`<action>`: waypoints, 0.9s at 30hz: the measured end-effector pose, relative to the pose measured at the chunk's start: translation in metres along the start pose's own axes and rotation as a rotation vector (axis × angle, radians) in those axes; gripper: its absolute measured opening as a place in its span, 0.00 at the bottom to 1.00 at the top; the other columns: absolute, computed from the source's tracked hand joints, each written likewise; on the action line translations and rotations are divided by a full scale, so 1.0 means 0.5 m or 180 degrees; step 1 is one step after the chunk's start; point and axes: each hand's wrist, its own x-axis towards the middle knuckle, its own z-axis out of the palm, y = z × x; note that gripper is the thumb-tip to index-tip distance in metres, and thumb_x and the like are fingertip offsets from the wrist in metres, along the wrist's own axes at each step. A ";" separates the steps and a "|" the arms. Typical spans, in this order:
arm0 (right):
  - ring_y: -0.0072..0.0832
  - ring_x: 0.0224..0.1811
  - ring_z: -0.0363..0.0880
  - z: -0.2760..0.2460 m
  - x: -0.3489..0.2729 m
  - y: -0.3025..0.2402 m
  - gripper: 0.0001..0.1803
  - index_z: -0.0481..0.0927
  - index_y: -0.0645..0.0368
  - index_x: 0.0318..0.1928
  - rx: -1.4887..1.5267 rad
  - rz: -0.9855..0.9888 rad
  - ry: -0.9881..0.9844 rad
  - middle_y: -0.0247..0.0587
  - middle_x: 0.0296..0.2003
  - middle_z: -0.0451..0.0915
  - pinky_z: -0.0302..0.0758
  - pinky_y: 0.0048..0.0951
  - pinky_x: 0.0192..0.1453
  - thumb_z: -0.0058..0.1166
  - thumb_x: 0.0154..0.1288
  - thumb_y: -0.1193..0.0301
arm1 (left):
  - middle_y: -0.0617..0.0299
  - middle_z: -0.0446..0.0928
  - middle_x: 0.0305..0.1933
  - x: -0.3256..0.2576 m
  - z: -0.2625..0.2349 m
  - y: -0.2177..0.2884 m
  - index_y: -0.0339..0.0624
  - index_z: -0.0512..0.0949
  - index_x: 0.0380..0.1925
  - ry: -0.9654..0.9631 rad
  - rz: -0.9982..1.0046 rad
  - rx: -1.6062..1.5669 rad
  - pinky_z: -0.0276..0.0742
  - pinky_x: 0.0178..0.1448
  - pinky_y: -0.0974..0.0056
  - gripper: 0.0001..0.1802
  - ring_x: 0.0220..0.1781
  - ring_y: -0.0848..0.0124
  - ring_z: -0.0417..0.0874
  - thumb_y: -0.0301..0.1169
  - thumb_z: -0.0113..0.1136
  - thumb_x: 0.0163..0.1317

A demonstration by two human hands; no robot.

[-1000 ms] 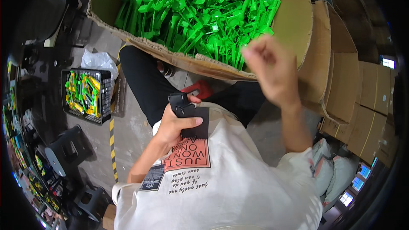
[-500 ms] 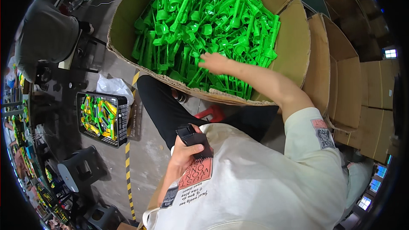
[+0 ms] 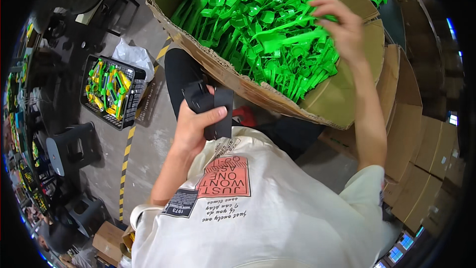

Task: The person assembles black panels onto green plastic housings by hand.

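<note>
Near the white shirt, the left hand wraps its fingers tight around a black plastic part. Farther off, the right hand pinches one green plastic piece above the big cardboard box. Best to lift it slowly so no others snag.

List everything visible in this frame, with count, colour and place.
box: one, brown cardboard, large, open, top centre
green parts: many, bright green plastic, heaped in the box
black parts: about two, black, in the left hand
crate: one, black mesh, on the floor at left, holding yellow and green pieces
bag: one, white plastic, behind the crate
stools: two, dark, lower left
flat cartons: several, brown, stacked at right
left hand: grips the black parts
right hand: over the box, pinching a green part
</note>
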 end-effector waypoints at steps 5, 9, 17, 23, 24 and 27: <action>0.29 0.40 0.78 -0.102 -0.085 -0.172 0.05 0.76 0.69 0.29 0.1297 0.0084 -0.0231 0.49 0.34 0.78 0.73 0.28 0.41 0.49 0.49 0.81 | 0.62 0.77 0.34 0.011 0.069 0.050 0.41 0.70 0.39 -0.0115 0.0092 0.0209 0.80 0.39 0.67 0.23 0.35 0.73 0.80 0.18 0.71 0.43; 0.23 0.27 0.78 -0.023 -0.126 -0.246 0.05 0.78 0.67 0.30 0.1298 0.0728 -0.0388 0.40 0.25 0.78 0.71 0.24 0.30 0.52 0.54 0.78 | 0.65 0.76 0.34 0.004 0.096 0.050 0.40 0.73 0.37 -0.0307 0.0274 0.0699 0.77 0.42 0.70 0.22 0.36 0.77 0.78 0.20 0.73 0.42; 0.27 0.22 0.78 0.036 -0.130 -0.310 0.12 0.82 0.63 0.38 -0.0897 -0.0018 -0.0533 0.40 0.23 0.77 0.71 0.26 0.26 0.62 0.53 0.72 | 0.63 0.79 0.34 -0.041 0.148 0.043 0.37 0.74 0.36 -0.0485 0.1938 0.1974 0.76 0.44 0.71 0.22 0.37 0.76 0.80 0.20 0.75 0.42; 0.32 0.21 0.75 0.041 -0.136 -0.293 0.14 0.83 0.58 0.38 -0.0403 -0.0271 -0.0707 0.39 0.25 0.76 0.69 0.30 0.24 0.66 0.47 0.77 | 0.64 0.76 0.33 -0.048 0.166 0.043 0.38 0.74 0.36 -0.0728 0.1852 0.1932 0.75 0.43 0.72 0.23 0.36 0.77 0.77 0.17 0.74 0.39; 0.32 0.21 0.75 0.043 -0.138 -0.292 0.14 0.83 0.58 0.38 -0.0394 -0.0275 -0.0705 0.39 0.25 0.76 0.69 0.30 0.24 0.66 0.47 0.77 | 0.64 0.76 0.33 -0.047 0.164 0.045 0.38 0.74 0.36 -0.0722 0.1852 0.1940 0.75 0.43 0.72 0.23 0.36 0.77 0.77 0.17 0.74 0.39; 0.31 0.21 0.74 0.046 -0.143 -0.291 0.15 0.84 0.56 0.38 -0.0540 -0.0211 -0.0556 0.38 0.26 0.76 0.69 0.29 0.24 0.67 0.45 0.77 | 0.63 0.79 0.34 -0.044 0.161 0.049 0.37 0.73 0.37 -0.0598 0.1735 0.2267 0.75 0.45 0.71 0.22 0.38 0.78 0.79 0.19 0.74 0.43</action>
